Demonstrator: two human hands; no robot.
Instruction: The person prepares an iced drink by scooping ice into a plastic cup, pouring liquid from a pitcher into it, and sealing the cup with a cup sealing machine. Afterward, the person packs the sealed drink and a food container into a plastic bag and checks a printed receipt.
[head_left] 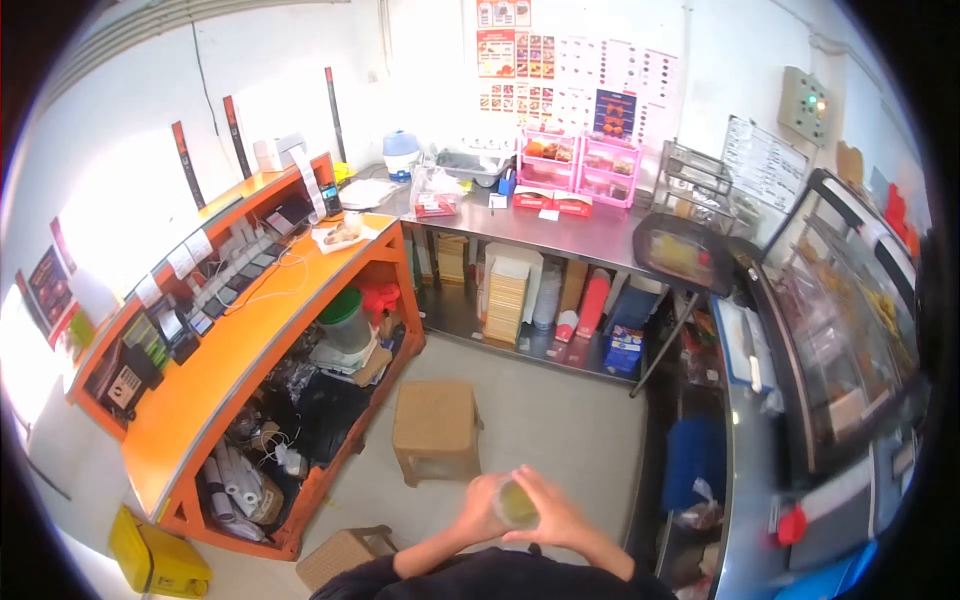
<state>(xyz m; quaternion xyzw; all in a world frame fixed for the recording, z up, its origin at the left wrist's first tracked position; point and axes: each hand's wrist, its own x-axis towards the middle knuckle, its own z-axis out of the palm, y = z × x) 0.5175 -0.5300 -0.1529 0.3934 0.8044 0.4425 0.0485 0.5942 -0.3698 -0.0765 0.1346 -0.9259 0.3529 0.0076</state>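
Note:
Between my two hands, in front of my body, is a small round tub [517, 507] with a pale rim and something yellow-green showing in it. Fingers of my left hand [482, 508] curl round its left side. My right hand [556, 514] grips it from the right, and the fingertips of both hands nearly meet at its far edge. Whether the tub has a lid I cannot tell. Just beyond my hands stands a tan plastic stool [436, 418] on the floor.
An orange counter [215, 365] with phones and cables runs along the left. Pink stacked bins [608, 172] sit on the steel counter [480, 228] at the back. To the right is a glass display case [840, 310]. A second stool [340, 556] and a yellow bin [155, 555] stand lower left.

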